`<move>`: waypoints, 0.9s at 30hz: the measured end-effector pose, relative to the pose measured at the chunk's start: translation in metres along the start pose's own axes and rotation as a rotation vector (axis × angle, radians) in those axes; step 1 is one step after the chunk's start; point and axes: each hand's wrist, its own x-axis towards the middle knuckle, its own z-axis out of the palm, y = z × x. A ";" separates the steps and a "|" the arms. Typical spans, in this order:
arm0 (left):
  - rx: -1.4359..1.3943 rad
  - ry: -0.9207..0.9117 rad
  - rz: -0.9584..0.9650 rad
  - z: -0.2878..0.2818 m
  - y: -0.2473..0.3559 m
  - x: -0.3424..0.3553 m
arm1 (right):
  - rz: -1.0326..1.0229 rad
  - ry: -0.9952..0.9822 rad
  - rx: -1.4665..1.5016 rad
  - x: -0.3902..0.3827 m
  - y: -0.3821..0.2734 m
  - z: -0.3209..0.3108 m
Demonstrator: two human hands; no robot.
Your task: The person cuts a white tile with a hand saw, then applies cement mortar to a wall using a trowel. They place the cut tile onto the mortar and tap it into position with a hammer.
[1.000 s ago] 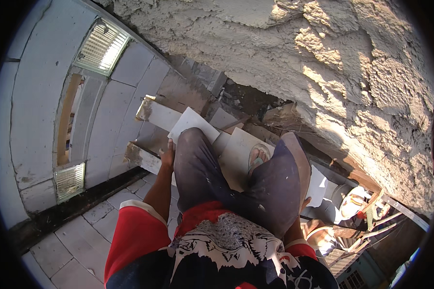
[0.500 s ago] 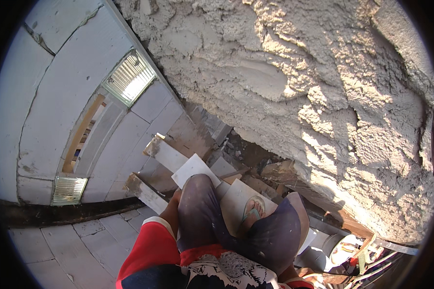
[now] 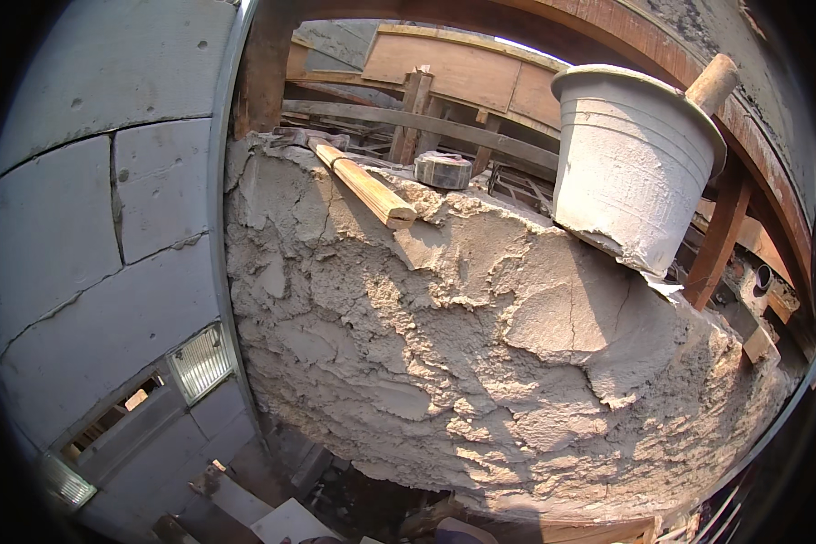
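Evidently, the white board (image 3: 292,523) looks plain, the round case (image 3: 442,172) unreadable.

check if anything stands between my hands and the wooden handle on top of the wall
Nothing visible covers the wooden handle from the camera's side; the round dark object and the bucket sit to its right. The hands are out of view, so their path can't be fully judged.

A big white bucket (image 3: 630,163) sits at the top of a rough, bumpy wall (image 3: 444,363). A fat wooden stick (image 3: 714,83) shows by its rim. Nearby, a wooden handle (image 3: 363,184) pokes over the edge beside a small round thing (image 3: 442,170). Low down, a white board (image 3: 290,525) lies near a plank (image 3: 234,497).
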 end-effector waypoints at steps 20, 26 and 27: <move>-0.275 0.361 0.608 -0.192 0.097 -0.343 | -0.806 0.717 0.126 -0.346 -0.404 -0.285; -0.623 0.198 0.367 -0.225 0.204 -0.483 | -0.737 0.491 0.074 -0.389 -0.449 -0.312; -0.776 0.173 0.346 -0.229 0.213 -0.506 | -0.701 0.436 0.068 -0.391 -0.453 -0.304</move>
